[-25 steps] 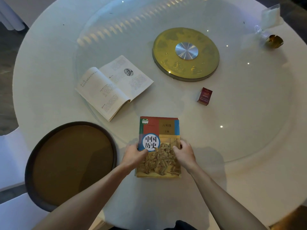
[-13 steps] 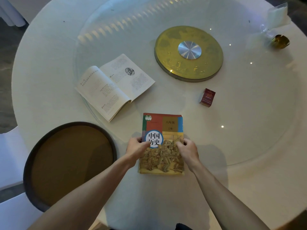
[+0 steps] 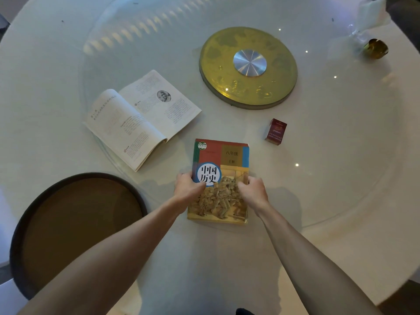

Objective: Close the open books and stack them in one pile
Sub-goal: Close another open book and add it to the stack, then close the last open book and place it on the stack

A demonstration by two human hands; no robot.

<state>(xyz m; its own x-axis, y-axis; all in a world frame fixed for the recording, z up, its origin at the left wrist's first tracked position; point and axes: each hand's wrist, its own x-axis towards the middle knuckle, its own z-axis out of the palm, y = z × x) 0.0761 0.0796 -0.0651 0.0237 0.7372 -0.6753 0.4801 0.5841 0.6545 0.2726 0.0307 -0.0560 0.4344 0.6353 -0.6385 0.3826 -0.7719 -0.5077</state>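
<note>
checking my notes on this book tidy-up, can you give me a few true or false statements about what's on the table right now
1. Both hands rest on the closed book. True: the left hand is at its left edge, the right hand at its right edge.
2. The open book lies on top of the closed one. False: it lies apart, farther away and to the left, pages up.
3. The red box stands right of the closed book. True.
4. The gold disc sits on the dark round tray. False: it sits near the table's middle, well away from the tray.
</note>
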